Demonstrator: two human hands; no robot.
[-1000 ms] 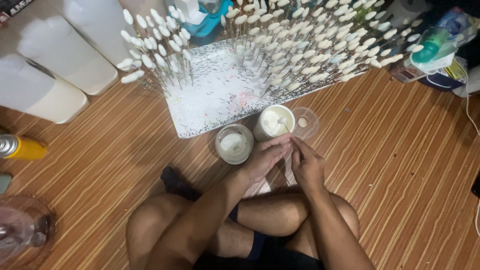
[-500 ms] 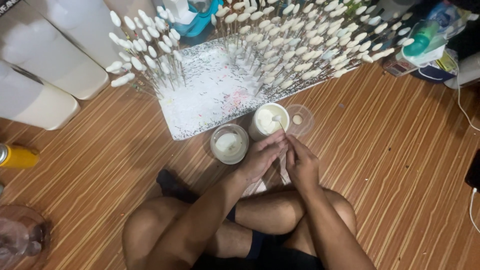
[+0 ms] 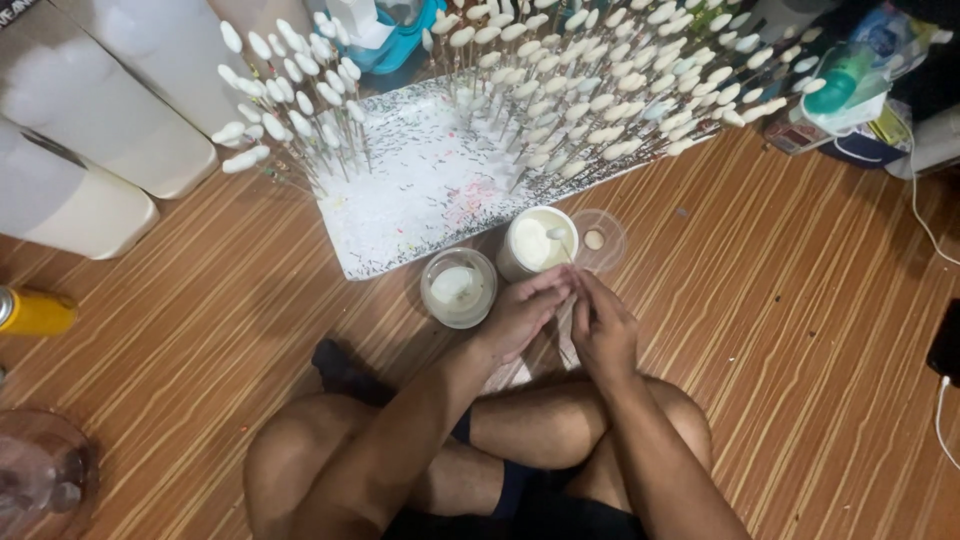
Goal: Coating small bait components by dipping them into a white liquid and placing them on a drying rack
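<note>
I sit cross-legged on a striped wooden floor. My left hand and my right hand meet in front of my knees, fingers pinched together on a thin stick. The stick's white tip rests in a cup of white liquid just beyond my fingers. A clear jar with white contents stands left of the cup. To the cup's right is a small clear dish holding one pale oval piece. Behind them lies a white speckled board stuck with several upright sticks tipped with white ovals.
White tubs stand at the back left. A yellow can lies at the left edge and a clear plastic container sits bottom left. A green-capped bottle and boxes crowd the back right, with a white cable nearby.
My hands have stayed together by the cup, shifting only slightly. The view has tilted a little, so the board and cups sit lower in the frame.
</note>
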